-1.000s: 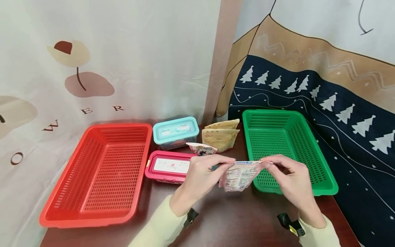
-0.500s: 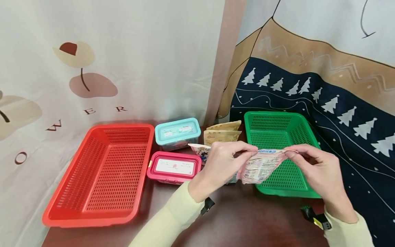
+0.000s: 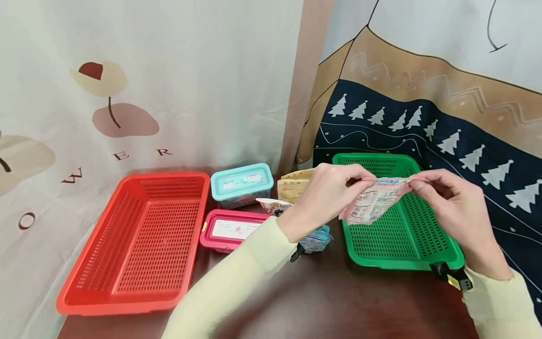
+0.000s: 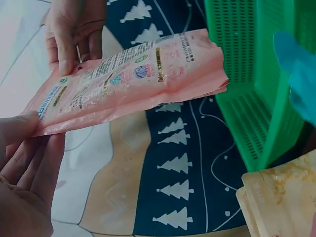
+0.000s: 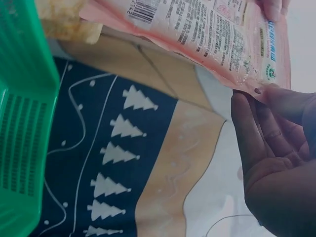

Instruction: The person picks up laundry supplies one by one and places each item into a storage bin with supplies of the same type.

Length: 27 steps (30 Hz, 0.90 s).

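A pink printed pouch [image 3: 372, 203] hangs between my two hands, over the left part of the green basket [image 3: 398, 260]. My left hand [image 3: 334, 190] pinches one top corner between thumb and fingers. The opposite top corner is pinched by my right hand [image 3: 455, 202]. In the left wrist view the pouch [image 4: 133, 81] spans from one hand to the other, its printed back facing up. A barcode shows on the pouch [image 5: 197, 34] in the right wrist view. The green basket holds nothing that shows.
A red basket [image 3: 148, 301] stands at the left. Between the baskets are a box with a light blue lid [image 3: 241, 181], a box with a pink lid [image 3: 233, 228], tan pouches [image 3: 292, 188], a small white-topped pouch [image 3: 273, 205] and a blue packet [image 3: 317, 239], partly behind my left arm.
Both hands have moved right and away from me with the pink pouch, from the front of the table to over the green basket. The blue packet has come into view.
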Each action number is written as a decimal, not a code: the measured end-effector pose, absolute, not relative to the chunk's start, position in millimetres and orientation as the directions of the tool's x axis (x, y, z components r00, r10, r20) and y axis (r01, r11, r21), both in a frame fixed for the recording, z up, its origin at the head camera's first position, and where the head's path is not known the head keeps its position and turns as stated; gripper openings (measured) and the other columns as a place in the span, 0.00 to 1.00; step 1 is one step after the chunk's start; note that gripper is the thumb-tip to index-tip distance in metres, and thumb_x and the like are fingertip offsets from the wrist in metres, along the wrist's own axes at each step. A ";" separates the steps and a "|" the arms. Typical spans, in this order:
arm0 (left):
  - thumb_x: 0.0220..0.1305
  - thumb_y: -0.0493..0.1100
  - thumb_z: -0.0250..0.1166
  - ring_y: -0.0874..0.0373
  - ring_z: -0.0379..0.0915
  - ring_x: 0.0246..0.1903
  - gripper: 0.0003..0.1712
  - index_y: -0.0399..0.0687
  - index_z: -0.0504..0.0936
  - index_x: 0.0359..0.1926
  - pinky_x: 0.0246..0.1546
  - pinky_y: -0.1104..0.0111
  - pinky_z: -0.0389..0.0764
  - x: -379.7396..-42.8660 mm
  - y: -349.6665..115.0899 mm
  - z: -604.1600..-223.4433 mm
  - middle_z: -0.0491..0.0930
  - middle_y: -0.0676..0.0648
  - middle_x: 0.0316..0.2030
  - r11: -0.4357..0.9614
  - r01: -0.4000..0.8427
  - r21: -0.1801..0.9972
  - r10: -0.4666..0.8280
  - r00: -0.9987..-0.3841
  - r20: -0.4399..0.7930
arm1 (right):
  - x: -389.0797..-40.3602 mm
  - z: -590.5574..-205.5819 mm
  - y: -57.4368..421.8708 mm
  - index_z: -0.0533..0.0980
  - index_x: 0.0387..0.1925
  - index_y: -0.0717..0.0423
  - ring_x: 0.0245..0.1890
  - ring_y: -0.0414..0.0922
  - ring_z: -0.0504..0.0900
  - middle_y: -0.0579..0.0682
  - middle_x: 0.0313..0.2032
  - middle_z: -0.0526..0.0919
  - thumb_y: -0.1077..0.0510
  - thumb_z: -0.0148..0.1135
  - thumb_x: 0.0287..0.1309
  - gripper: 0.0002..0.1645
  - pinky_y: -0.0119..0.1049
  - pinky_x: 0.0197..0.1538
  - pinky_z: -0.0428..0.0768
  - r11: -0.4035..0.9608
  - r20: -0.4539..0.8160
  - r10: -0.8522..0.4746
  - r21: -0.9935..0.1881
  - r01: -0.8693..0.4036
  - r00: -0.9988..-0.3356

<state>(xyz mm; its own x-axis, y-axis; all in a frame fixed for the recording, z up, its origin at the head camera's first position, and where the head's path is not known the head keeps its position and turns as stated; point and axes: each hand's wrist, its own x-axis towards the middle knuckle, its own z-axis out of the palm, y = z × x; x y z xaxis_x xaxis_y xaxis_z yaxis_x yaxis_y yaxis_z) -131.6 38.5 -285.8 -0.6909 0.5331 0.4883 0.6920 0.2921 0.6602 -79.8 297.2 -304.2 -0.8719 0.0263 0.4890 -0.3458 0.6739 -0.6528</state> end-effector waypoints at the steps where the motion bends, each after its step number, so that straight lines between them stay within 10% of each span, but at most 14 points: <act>1: 0.71 0.43 0.69 0.73 0.77 0.28 0.09 0.47 0.91 0.47 0.24 0.79 0.75 -135.0 41.9 -285.5 0.90 0.52 0.40 0.296 0.698 0.652 0.538 -0.686 0.491 | -83.9 -304.2 299.2 0.85 0.45 0.61 0.30 0.32 0.77 0.28 0.37 0.84 0.67 0.68 0.65 0.08 0.17 0.32 0.73 0.676 0.487 0.024 -0.651 -0.345 -0.873; 12: 0.75 0.45 0.64 0.67 0.81 0.31 0.09 0.50 0.90 0.47 0.30 0.82 0.72 -168.8 78.8 -288.9 0.90 0.54 0.40 0.451 0.757 0.474 0.553 -0.653 0.517 | -121.9 -307.0 320.4 0.83 0.48 0.61 0.34 0.26 0.78 0.22 0.36 0.79 0.57 0.65 0.71 0.11 0.14 0.40 0.72 0.725 0.432 0.060 -0.639 -0.258 -0.900; 22: 0.79 0.45 0.59 0.66 0.79 0.30 0.16 0.53 0.84 0.62 0.27 0.78 0.74 -202.0 104.0 -305.3 0.87 0.53 0.49 0.586 0.666 0.463 0.582 -0.743 0.331 | -153.9 -326.0 338.2 0.83 0.50 0.59 0.33 0.28 0.75 0.19 0.35 0.76 0.50 0.62 0.74 0.17 0.16 0.36 0.71 0.761 0.321 0.073 -0.630 -0.156 -0.944; 27: 0.79 0.45 0.58 0.65 0.76 0.33 0.14 0.55 0.87 0.57 0.33 0.77 0.76 -215.3 113.1 -315.4 0.85 0.54 0.45 0.661 0.575 0.482 0.558 -0.806 0.196 | -169.8 -340.8 343.2 0.83 0.48 0.60 0.35 0.34 0.75 0.34 0.39 0.84 0.50 0.62 0.74 0.17 0.20 0.35 0.70 0.773 0.263 0.066 -0.624 -0.118 -0.962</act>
<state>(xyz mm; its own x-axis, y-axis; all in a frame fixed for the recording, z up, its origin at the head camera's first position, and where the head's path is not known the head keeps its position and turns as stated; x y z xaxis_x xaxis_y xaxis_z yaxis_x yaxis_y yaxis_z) -215.3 113.1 -315.4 -0.8063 0.5581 0.1962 0.5749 0.6610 0.4823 -169.8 343.2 -340.8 -0.9624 0.0661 0.2633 -0.1176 0.7728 -0.6237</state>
